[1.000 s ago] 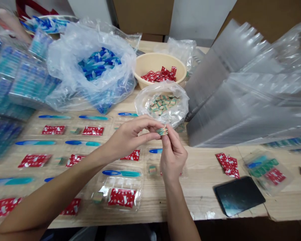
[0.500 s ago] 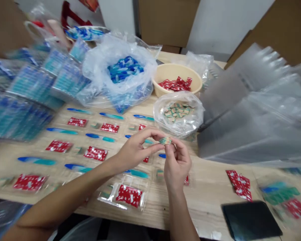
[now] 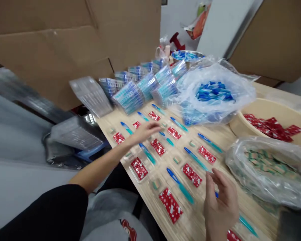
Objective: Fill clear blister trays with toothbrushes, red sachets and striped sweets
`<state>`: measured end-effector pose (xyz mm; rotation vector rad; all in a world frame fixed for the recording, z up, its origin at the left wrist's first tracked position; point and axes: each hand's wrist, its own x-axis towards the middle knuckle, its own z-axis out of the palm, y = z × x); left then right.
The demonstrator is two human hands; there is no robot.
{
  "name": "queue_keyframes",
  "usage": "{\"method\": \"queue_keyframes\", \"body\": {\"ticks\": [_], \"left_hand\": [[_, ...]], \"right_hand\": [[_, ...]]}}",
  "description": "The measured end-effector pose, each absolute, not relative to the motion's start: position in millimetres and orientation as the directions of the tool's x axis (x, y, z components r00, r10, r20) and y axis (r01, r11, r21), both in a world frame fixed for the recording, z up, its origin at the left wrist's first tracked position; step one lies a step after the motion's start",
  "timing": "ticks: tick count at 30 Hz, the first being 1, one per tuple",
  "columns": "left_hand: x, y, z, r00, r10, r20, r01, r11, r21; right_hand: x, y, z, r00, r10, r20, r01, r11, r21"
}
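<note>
My left hand reaches over the clear trays on the table, its fingers pinched together near a small striped block. Whether anything sits between those fingertips is hidden. My right hand hovers at the near right above the trays, fingers loosely curled and apart from the thumb, and nothing shows in it. Around both hands lie clear trays with a slim blue-and-teal stick and a red white-spotted packet. Several trays also have a small green-and-tan striped block.
A plastic bag of striped blocks stands at right, beside a cream basin of red packets. Behind is a bag of blue sticks. Filled tray stacks and a cardboard sheet line the far left.
My view has swung left. My hands were together on small striped blocks; now they are apart, the left stretched out over the farther trays.
</note>
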<state>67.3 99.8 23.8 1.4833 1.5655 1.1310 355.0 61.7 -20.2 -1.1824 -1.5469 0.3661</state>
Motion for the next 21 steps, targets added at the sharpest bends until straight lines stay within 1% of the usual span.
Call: {"method": "queue_keyframes", "body": {"ticks": [1, 3, 4, 6, 8, 14, 18, 21], "left_hand": [[37, 102, 22, -0.201, 0.978, 0.053, 0.405, 0.034, 0.914], [-20, 105, 19, -0.336, 0.942, -0.015, 0.436, 0.169, 0.884], [-44, 106, 17, -0.387, 0.919, -0.078, 0.442, 0.259, 0.859], [-77, 108, 11, -0.489, 0.857, -0.164, 0.48, 0.421, 0.77], [-93, 114, 2, -0.548, 0.815, -0.188, 0.513, 0.505, 0.694], [-85, 134, -28, -0.604, 0.785, -0.136, 0.599, 0.56, 0.573], [-80, 136, -39, -0.616, 0.779, -0.122, 0.652, 0.59, 0.476], [-79, 133, -37, -0.588, 0.794, -0.153, 0.687, 0.591, 0.423]], "right_hand": [[357, 63, -20, 0.106, 0.816, 0.569, 0.498, 0.451, -0.741], [359, 65, -21, 0.135, 0.822, 0.554, 0.515, 0.42, -0.747], [360, 66, -22, 0.147, 0.83, 0.538, 0.521, 0.398, -0.756], [361, 68, -24, 0.164, 0.845, 0.509, 0.524, 0.363, -0.771], [361, 70, -27, 0.166, 0.853, 0.494, 0.522, 0.349, -0.778], [359, 74, -33, 0.116, 0.89, 0.44, 0.483, 0.336, -0.808], [361, 74, -35, 0.066, 0.872, 0.485, 0.547, 0.375, -0.749], [363, 74, -34, 0.044, 0.852, 0.521, 0.587, 0.4, -0.704]]}}
